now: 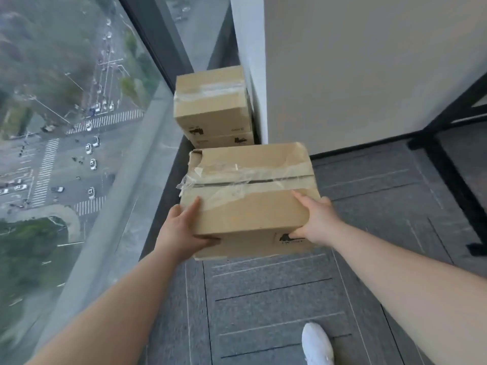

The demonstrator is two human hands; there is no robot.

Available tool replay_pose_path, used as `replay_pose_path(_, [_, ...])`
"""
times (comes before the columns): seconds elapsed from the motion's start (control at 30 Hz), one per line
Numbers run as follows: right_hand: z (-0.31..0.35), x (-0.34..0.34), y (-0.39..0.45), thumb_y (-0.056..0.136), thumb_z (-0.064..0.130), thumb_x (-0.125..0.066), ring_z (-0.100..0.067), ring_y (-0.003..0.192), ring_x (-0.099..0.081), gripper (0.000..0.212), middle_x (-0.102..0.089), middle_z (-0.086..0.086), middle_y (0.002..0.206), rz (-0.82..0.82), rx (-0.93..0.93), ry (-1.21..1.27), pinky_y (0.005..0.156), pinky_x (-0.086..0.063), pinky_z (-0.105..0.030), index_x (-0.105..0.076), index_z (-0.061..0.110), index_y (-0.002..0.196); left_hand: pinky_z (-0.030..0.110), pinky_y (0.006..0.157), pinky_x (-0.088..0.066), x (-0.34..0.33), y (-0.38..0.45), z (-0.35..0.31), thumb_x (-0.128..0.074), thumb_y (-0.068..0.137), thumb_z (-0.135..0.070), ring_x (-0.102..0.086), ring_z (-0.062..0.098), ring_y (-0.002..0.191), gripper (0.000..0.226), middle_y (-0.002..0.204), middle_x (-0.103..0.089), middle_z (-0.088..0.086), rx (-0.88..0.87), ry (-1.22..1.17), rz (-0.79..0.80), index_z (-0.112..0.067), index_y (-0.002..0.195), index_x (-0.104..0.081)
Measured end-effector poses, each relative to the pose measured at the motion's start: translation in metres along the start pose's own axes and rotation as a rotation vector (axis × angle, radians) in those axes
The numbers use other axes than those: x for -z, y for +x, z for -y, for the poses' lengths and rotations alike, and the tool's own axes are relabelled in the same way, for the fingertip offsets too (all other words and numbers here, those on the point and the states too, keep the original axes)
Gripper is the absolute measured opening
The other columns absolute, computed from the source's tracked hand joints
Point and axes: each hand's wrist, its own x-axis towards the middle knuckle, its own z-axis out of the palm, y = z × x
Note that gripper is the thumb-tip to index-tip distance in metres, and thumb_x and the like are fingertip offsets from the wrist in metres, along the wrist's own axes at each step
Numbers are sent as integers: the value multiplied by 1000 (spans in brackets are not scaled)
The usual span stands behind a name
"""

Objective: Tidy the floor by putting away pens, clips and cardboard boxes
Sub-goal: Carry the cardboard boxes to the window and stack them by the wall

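I hold a taped brown cardboard box (250, 196) in both hands, above the grey carpet. My left hand (181, 230) grips its near left corner, thumb on top. My right hand (316, 219) grips its near right corner. The box's far left corner is torn and its clear tape is peeling. Beyond it, in the corner by the pillar, stands a stack of two more cardboard boxes (210, 101), the upper one taped. No pens or clips are in view.
A floor-to-ceiling window (66, 127) runs along the left, with a street far below. A beige pillar wall (355, 75) rises on the right. A black metal frame (448, 154) stands at far right. My white shoe (316, 343) is on the carpet (263, 299).
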Motion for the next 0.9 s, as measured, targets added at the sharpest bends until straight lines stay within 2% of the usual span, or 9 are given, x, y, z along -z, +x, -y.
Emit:
replay_pose_path(0.23, [128,17,52,66,26,-86,-28,117,-44,107,-24,-8,135,-18,112,-152,107,-36,-36,-19,44,147,30,109,-29,77,54,40,-87,55,-43,-35,25,134,113,147,-27,7,51,-173,-84,-36,148,-22])
replay_pose_path(0.47, [233,14,102,65,25,-87,-30,118,-45,107,-20,-8,139,-88,202,-115,106,-39,-36,-19,49,145,35,111,-28,169,117,75,-86,58,-44,-30,28,138,112,153,-21,7,18,-167,-149,-37,148,-20])
replay_pose_path(0.73, [282,45,169,66,24,-86,-29,119,-45,105,-24,-9,137,-197,244,-130,104,-38,-35,-21,48,145,37,112,-26,211,203,60,-84,66,-32,-28,32,138,106,154,-19,11,-29,-135,-166,-36,149,-17])
replay_pose_path(0.9, [295,69,217,68,26,-84,-30,121,-45,104,-23,-10,140,-204,223,-123,104,-38,-36,-19,47,146,35,113,-25,222,261,36,-82,68,-31,-27,31,139,104,155,-16,11,-26,-127,-162,-37,149,-17])
